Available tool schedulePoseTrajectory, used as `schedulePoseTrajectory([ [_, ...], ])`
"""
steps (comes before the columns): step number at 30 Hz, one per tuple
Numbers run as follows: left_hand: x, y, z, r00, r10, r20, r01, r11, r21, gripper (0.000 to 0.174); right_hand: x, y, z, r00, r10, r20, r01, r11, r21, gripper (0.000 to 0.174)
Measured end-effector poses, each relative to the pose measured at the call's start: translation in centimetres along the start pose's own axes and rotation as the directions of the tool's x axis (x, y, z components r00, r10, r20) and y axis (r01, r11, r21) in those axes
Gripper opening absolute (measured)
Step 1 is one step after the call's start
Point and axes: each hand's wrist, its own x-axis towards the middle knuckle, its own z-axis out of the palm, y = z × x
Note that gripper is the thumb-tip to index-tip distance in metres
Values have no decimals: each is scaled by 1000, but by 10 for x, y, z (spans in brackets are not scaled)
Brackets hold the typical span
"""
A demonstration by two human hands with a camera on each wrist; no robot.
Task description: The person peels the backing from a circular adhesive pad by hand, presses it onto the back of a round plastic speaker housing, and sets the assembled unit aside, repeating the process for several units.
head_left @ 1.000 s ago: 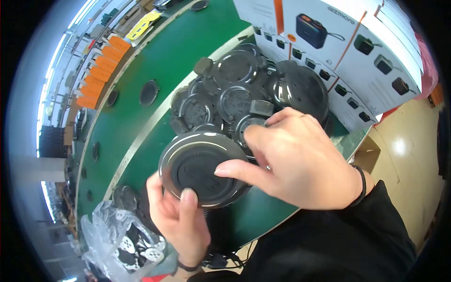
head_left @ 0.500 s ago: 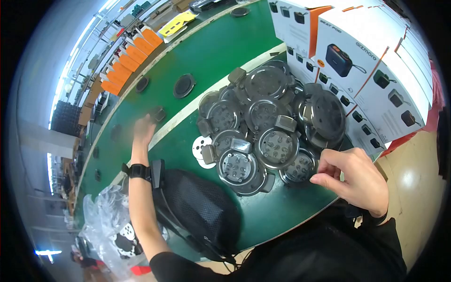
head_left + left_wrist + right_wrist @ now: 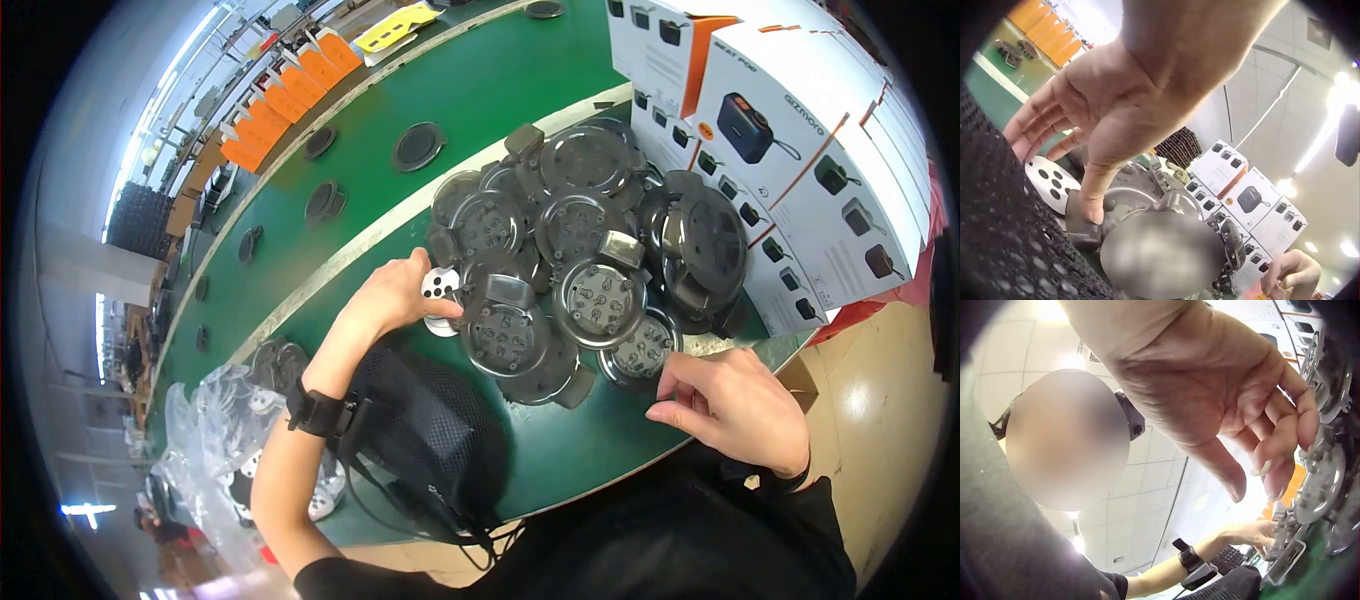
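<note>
My left hand (image 3: 395,292) is at the left edge of a pile of dark translucent round covers (image 3: 508,338), its fingers stretched over a white plate with black holes (image 3: 440,287). In the left wrist view the thumb (image 3: 1092,209) touches the square tab (image 3: 1082,228) of a round cover, spread well apart from the other fingers. My right hand (image 3: 735,408) hovers near the front right of the pile with loosely bent fingers and nothing in them. Beside it lies a small round cover with pegs (image 3: 645,350).
A black mesh bag (image 3: 430,430) stands below my left forearm, beside a clear plastic bag (image 3: 215,440) of white and black plates. Printed white boxes (image 3: 770,170) rise behind the pile. Several round covers (image 3: 418,147) lie spaced along the green surface beyond the pale strip.
Both hands were at one round cover; then my left hand reached to the far green strip, where a cover now lies. It has since come back to the pile. My right hand moved right, empty.
</note>
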Motion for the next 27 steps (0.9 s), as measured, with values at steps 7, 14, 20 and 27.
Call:
schedulePoseTrajectory([
  [7,10,-20,12,992,-104,66,119,951,-286,44,-2,2,2,1000,-18,-2,18,1000,-6,20],
  [14,-2,-37,-5,998,-58,28,64,897,-437,28,5,-1,5,996,-88,-26,89,994,61,18],
  [20,-31,-35,-22,976,-144,-163,84,941,-329,15,27,-15,16,967,-252,-45,256,961,103,15],
  [27,-71,3,-32,951,27,-309,-260,613,-746,8,55,-37,32,831,-519,-199,553,806,210,16],
])
